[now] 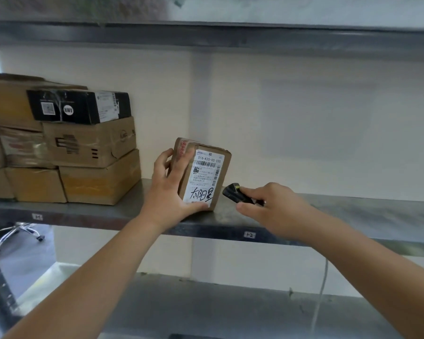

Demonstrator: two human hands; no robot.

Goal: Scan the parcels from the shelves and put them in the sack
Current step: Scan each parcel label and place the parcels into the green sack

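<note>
A small brown cardboard parcel (206,167) with a white shipping label stands upright on the metal shelf (353,206). My left hand (169,192) grips it from the left, fingers on its top left corner and thumb along its bottom edge. My right hand (274,206) holds a small black barcode scanner (235,193), whose front end points at the lower right of the parcel's label, a short gap away. No sack is in view.
A stack of several brown cartons (83,162) with a black box (83,107) on top fills the shelf's left part. Another shelf (206,33) hangs above, and a lower one (206,307) lies below. An office chair base (17,233) shows at lower left.
</note>
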